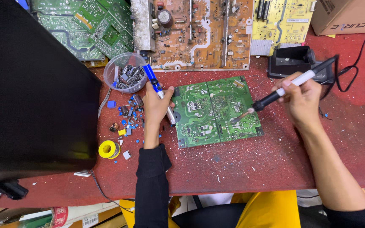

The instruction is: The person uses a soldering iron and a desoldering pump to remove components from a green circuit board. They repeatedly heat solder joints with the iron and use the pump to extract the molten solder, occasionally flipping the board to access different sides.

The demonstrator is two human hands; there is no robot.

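Looking down from the head camera, the right hand (303, 99) is closed around a soldering iron (281, 90), gripping its white and black handle like a pen. The iron's long axis runs from upper right down to lower left, and its tip points at, and appears to touch, the right half of a green circuit board (216, 112) lying flat on the table. The left hand (155, 107) is wrapped around a blue and silver desoldering pump (159, 93), which slants from upper left to lower right, its silver end at the board's left edge.

Just beyond the left hand, a clear plastic cup (125, 72) holds a heap of small dark capacitors and other loose parts. More small components (127, 116) lie scattered beside it, near a yellow spool of solder (107, 149).

The worn red table (233, 169) is speckled with solder flecks. Larger green, brown and yellow boards (191, 31) lie along the far edge, next to a black iron stand (292, 61) and a cardboard box (347, 14). A large black panel (34, 88) covers the left side.
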